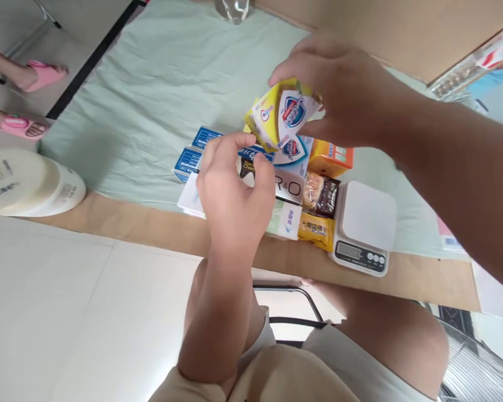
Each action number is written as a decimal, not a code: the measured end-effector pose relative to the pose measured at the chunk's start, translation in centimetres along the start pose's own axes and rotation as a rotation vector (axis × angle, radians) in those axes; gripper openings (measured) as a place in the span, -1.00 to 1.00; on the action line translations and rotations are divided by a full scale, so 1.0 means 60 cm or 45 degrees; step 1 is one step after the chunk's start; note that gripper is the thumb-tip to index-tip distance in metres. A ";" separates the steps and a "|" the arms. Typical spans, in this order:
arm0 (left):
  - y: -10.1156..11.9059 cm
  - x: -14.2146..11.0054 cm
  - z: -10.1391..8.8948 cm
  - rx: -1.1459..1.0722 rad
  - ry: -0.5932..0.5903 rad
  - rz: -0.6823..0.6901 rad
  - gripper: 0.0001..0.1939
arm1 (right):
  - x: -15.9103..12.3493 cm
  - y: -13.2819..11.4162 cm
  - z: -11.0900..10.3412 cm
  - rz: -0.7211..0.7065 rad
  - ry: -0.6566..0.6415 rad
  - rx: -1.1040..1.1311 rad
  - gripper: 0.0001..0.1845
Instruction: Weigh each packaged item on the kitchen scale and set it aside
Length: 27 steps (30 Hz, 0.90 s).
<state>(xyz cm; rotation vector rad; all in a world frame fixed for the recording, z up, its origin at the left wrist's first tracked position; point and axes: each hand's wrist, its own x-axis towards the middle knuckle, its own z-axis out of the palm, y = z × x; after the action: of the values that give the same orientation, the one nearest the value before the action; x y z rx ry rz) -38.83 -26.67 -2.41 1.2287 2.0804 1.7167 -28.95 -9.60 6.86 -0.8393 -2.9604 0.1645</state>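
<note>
My right hand (341,92) grips a yellow and white soap box (292,114) with a blue shield logo, tilted above a cluster of packages. Just left of it, my left hand (235,187) is curved with thumb and forefinger apart and nothing seen between them. Beneath the hands are another blue and white soap box (291,152), a silver box (288,186) marked "R&O", and a white and green box (285,219). My left hand partly hides a dark box with yellow lettering. Blue boxes (188,160) stick out to its left.
A white digital scale (366,223) stands beside wrapped snacks (316,230) and an orange box (331,156). At the left edge is a large Dove bottle (33,181). A clear container (233,8) sits at the back. Another person's feet in pink sandals (46,75) show far left.
</note>
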 end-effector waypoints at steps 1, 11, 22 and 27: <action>-0.010 0.003 -0.001 0.015 -0.026 -0.024 -0.82 | 0.022 -0.003 0.008 0.004 -0.049 0.057 -0.24; -0.014 -0.003 0.012 0.198 -0.166 -0.129 -0.57 | 0.086 0.060 0.075 -0.119 -0.459 0.316 -0.67; -0.023 -0.012 0.015 0.215 -0.338 -0.025 -0.54 | -0.145 0.019 0.095 0.218 0.377 0.106 -0.34; -0.031 -0.013 0.014 0.128 -0.392 0.025 -0.61 | -0.225 -0.014 0.174 0.263 0.403 0.312 -0.47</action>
<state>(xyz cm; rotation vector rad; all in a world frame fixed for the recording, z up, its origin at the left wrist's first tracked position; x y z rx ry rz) -38.70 -26.59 -4.61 1.4422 1.9940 1.3417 -18.82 -18.33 -3.77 -1.0259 -2.4967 0.3592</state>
